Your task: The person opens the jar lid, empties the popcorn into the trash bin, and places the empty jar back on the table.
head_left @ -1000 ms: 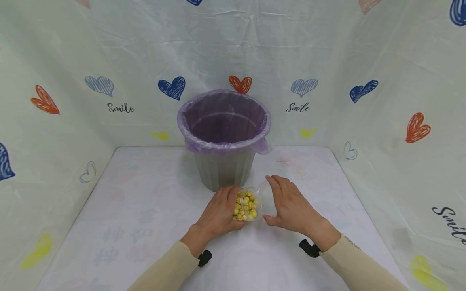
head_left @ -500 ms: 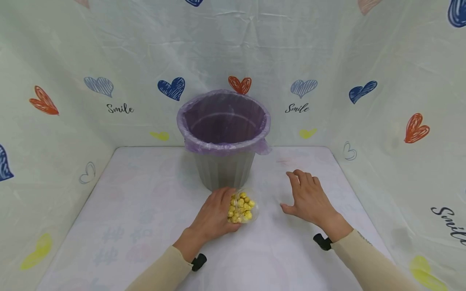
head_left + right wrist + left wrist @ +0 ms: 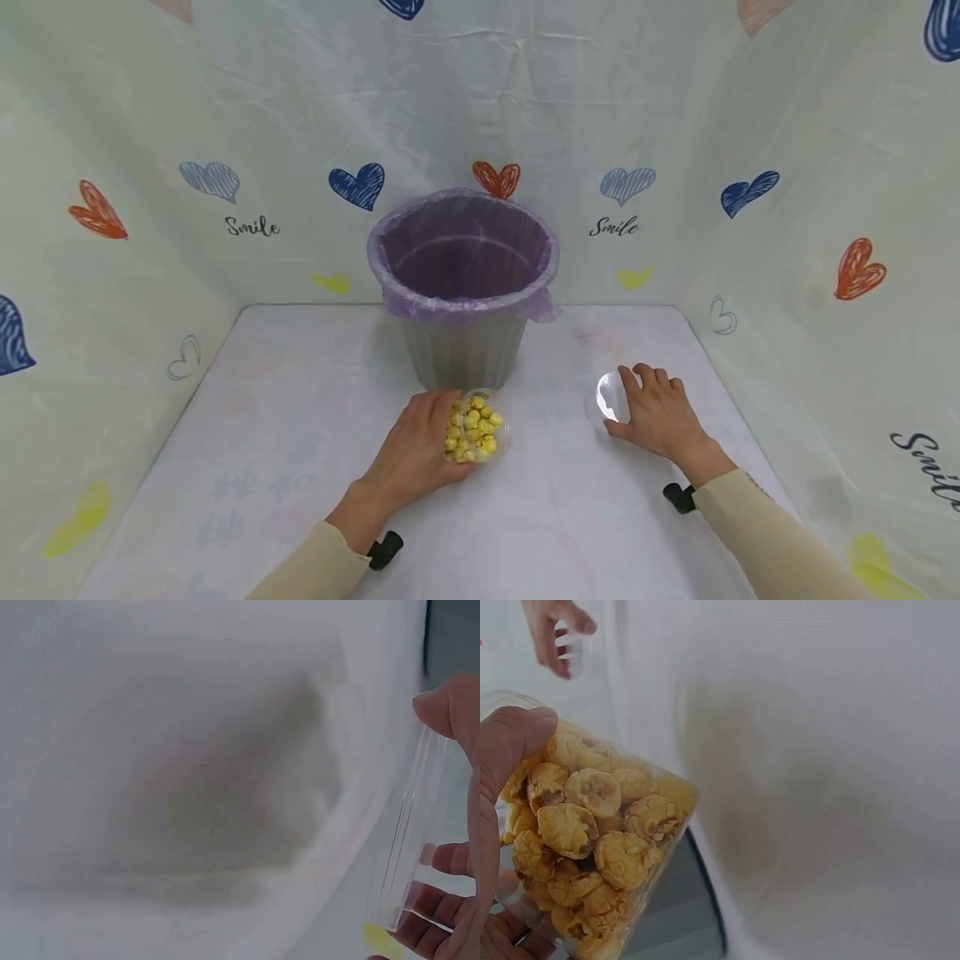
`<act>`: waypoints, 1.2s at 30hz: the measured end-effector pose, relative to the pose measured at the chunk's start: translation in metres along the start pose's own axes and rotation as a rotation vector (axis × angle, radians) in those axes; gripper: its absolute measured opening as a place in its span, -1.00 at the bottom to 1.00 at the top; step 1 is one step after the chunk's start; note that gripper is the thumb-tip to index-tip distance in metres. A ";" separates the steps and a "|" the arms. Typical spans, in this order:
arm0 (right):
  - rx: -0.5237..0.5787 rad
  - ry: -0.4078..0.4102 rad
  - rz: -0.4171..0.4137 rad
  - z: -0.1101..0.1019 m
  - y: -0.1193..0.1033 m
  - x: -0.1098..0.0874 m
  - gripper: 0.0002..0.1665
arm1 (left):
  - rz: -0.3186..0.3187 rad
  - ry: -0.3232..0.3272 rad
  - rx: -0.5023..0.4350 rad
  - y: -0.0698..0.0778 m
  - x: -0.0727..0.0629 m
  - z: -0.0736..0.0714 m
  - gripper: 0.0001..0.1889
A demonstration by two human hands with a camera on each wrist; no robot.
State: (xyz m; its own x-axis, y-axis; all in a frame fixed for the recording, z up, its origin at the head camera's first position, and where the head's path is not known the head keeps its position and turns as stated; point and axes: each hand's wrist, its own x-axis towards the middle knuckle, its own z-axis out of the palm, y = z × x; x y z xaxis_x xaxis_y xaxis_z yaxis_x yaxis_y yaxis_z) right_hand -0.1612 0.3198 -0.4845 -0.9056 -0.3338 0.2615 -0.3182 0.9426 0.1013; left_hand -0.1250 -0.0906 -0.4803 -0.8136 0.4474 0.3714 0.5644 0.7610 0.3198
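My left hand (image 3: 408, 450) grips a clear plastic jar of yellow popcorn (image 3: 474, 429), just in front of the bin. In the left wrist view the popcorn pieces (image 3: 592, 840) show through the jar's clear wall, with the thumb lying along one side. The jar leans, its round rim facing right and up in the head view. Off to the right, my right hand (image 3: 663, 421) pinches a clear round lid (image 3: 611, 398) by its edge. Thumb and fingers sit on opposite sides of the lid (image 3: 409, 832) in the right wrist view.
A grey ribbed bin (image 3: 461, 354) stands at the back middle of the white-covered table (image 3: 300, 417). A purple plastic liner (image 3: 465, 307) folds over its rim. Behind and at both sides hangs a pale curtain (image 3: 675, 83) printed with hearts.
The right hand has moved right, away from the jar, and the lid between its fingers now shows clearly. My left hand has shifted the jar slightly left, its rim tilting further right.
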 end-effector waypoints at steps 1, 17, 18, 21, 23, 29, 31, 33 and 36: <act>0.004 -0.022 0.010 0.001 0.001 -0.001 0.07 | -0.002 0.006 0.000 -0.001 -0.001 -0.001 0.08; 0.068 -0.205 0.118 0.020 0.006 -0.009 0.03 | -0.054 0.108 0.013 -0.021 -0.020 -0.030 0.16; 0.068 -0.209 0.119 0.020 0.006 -0.009 0.02 | -0.058 0.116 0.013 -0.022 -0.021 -0.033 0.16; 0.077 -0.216 0.120 0.022 0.005 -0.011 0.02 | -0.083 0.131 0.022 -0.027 -0.026 -0.040 0.18; 0.088 -0.218 0.117 0.022 0.005 -0.012 0.01 | -0.101 0.144 0.030 -0.030 -0.028 -0.046 0.19; 0.094 -0.245 0.107 0.021 0.004 -0.015 0.07 | -0.153 0.182 0.034 -0.036 -0.034 -0.071 0.16; 0.105 -0.243 0.107 0.017 0.004 -0.013 0.09 | -0.183 0.182 0.021 -0.037 -0.035 -0.081 0.15; 0.118 -0.224 0.101 0.009 0.003 -0.007 0.09 | -0.217 0.177 0.009 -0.038 -0.036 -0.090 0.16; 0.133 -0.149 0.072 -0.009 0.001 0.009 -0.02 | -0.259 0.182 0.002 -0.040 -0.036 -0.106 0.16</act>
State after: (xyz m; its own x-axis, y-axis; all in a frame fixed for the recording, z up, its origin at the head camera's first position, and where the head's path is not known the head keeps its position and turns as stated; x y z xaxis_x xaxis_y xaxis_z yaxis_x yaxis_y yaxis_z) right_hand -0.1674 0.3177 -0.4737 -0.9556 -0.2703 0.1177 -0.2768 0.9600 -0.0427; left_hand -0.1032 -0.1867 -0.4145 -0.8920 0.1469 0.4275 0.3409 0.8397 0.4227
